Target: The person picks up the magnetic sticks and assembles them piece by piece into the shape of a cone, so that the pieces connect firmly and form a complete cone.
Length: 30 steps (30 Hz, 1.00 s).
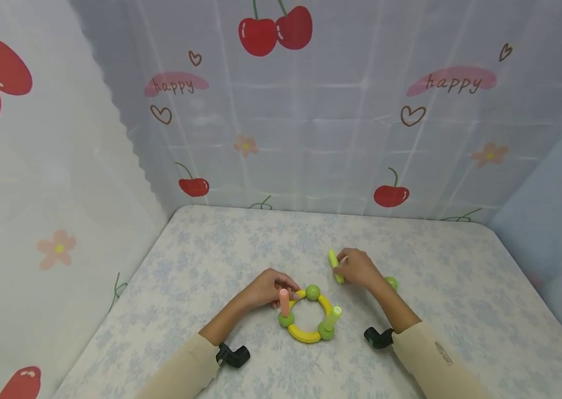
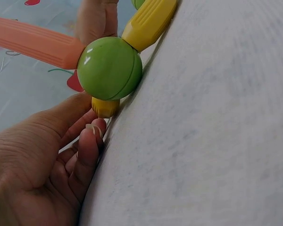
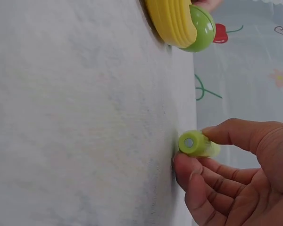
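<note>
A ring of curved yellow bars [image 1: 304,336] joined by green balls [image 1: 313,292] lies on the table. From its left ball rises a salmon-pink rod [image 1: 284,303], and from its near right ball a light green rod [image 1: 333,317]. My left hand [image 1: 266,288] grips the ring's far left yellow bar, just beyond the pink rod's ball; that bar's end [image 2: 105,107] shows by the fingers in the left wrist view. Beyond the ring, my right hand [image 1: 357,267] pinches a lime-green rod [image 1: 333,260] low over the table. The rod's end [image 3: 189,142] has a round silvery disc.
A loose green ball [image 1: 392,283] sits on the table, partly hidden behind the right forearm. The pale flowered tabletop [image 1: 241,238] meets a cherry-printed curtain [image 1: 310,138] at the back. Black wrist cameras [image 1: 233,356] are strapped near both cuffs.
</note>
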Available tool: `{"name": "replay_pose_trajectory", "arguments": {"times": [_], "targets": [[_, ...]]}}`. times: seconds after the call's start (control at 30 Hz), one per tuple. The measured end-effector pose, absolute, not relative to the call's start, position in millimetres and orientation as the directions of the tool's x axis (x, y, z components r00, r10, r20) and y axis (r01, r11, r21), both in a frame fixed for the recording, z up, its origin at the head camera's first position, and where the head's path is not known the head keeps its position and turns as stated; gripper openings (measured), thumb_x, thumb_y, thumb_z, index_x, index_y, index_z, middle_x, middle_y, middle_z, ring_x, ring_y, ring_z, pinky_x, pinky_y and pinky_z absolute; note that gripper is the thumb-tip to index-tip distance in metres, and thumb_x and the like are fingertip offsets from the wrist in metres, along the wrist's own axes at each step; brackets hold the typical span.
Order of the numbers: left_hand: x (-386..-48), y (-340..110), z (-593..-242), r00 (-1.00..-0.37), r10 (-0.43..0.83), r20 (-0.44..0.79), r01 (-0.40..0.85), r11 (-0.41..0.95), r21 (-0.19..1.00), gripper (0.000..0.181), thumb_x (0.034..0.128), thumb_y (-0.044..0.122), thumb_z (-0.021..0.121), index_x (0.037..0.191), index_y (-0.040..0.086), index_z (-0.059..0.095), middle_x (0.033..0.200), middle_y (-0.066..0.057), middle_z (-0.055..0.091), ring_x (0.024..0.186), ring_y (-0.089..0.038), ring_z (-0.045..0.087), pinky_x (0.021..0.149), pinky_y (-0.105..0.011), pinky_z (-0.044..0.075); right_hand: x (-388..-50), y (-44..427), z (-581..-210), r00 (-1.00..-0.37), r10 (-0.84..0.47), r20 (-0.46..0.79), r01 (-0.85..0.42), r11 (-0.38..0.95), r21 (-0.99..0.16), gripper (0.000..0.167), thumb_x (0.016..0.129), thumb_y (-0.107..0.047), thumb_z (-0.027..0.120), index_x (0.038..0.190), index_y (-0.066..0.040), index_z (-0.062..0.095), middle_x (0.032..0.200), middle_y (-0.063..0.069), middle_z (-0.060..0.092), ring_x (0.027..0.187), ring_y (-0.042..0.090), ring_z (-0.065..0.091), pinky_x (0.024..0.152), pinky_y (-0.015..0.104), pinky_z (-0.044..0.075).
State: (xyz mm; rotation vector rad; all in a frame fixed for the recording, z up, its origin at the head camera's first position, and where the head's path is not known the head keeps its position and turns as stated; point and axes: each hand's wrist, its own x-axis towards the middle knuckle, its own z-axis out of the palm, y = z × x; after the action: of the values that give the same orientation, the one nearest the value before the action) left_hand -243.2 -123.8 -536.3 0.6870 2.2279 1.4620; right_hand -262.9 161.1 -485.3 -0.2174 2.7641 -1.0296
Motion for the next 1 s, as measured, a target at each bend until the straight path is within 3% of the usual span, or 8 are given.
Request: {"name": "replay_pose_trajectory", "arguments": {"times": [0.2,0.47,1.0], "targets": [[-241,-123,-537,-0.804,0.593,-0.043,0.189,0.324,0.927,0.018,0.0909,0.026,0.080,0.105,0.016,0.079,0.080,-0.001,0.075,0.048,-0.012,0.057,0.046,-0.025,0.050,-251,163,-485,-0.971,-0.223,-0.082,-0.098,0.690,-0.717,0.031,0.092,-0.012,0.073,0.117,0.004,0.063,0.075,0.005,0.066,0.058,0.019,0.061,0.053,0.031,0.049],[-240,-123,-535,-0.806,0.590,-0.046,0.190,0.333,0.924,0.019,0.0909,0.027,0.080,0.105,0.015,0.079,0.080,-0.001,0.074,0.048,-0.012,0.058,0.046,-0.025,0.050,-233,158,-478,-0.967,-0.254,-0.001,-0.141,0.540,-0.830,0.031,0.093,-0.010,0.073,0.119,0.002,0.060,0.092,0.010,0.071,0.070,0.025,0.070,0.061,0.038,0.058],[-243,-124,-537,-0.796,0.604,-0.027,0.200,0.305,0.931,0.021,0.0911,0.026,0.079,0.107,0.012,0.079,0.077,-0.002,0.074,0.047,-0.011,0.057,0.045,-0.026,0.050,-225,155,-474,-0.907,-0.390,0.161,-0.331,0.420,-0.845,0.027,0.093,-0.013,0.076,0.115,-0.008,0.062,0.097,0.004,0.072,0.083,0.017,0.071,0.068,0.030,0.058]]}}
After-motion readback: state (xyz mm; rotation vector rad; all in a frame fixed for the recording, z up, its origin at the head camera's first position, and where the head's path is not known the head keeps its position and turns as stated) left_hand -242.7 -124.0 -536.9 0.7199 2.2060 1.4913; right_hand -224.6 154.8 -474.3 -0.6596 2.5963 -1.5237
